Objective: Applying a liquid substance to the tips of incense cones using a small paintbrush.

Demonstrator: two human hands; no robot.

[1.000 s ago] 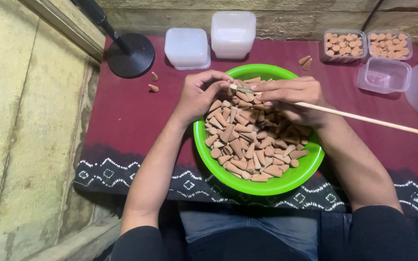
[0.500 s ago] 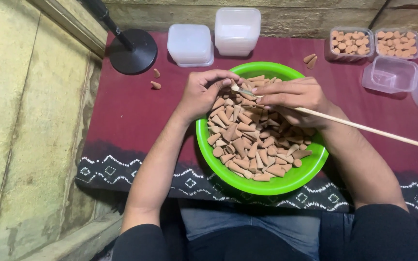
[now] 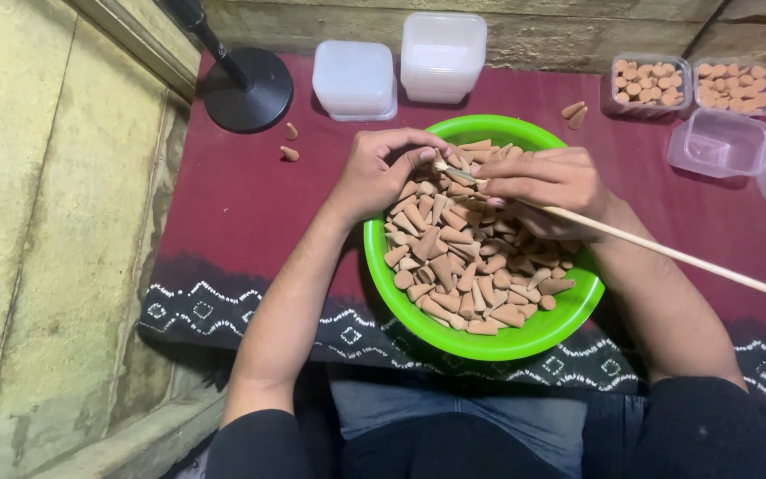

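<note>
A bright green bowl (image 3: 525,341) full of small brown cones (image 3: 463,257) sits on a dark red cloth in front of me. My right hand (image 3: 547,182) grips a long thin wooden stick (image 3: 684,257) that slants off to the right edge, its tip pointing left over the bowl. My left hand (image 3: 383,168) hovers at the bowl's upper left rim, with fingertips pinched at the stick's tip; a cone may be between them, but I cannot tell.
Two white lidded tubs (image 3: 355,80) (image 3: 441,55) stand behind the bowl. Two clear boxes of cones (image 3: 649,84) (image 3: 736,87) and an empty clear box (image 3: 718,142) are at the back right. A black round stand base (image 3: 248,89) and loose cones (image 3: 289,142) lie at left.
Both hands have stayed over the bowl's far side, with only small shifts of the fingers around the stick's tip. The view has shifted slightly.
</note>
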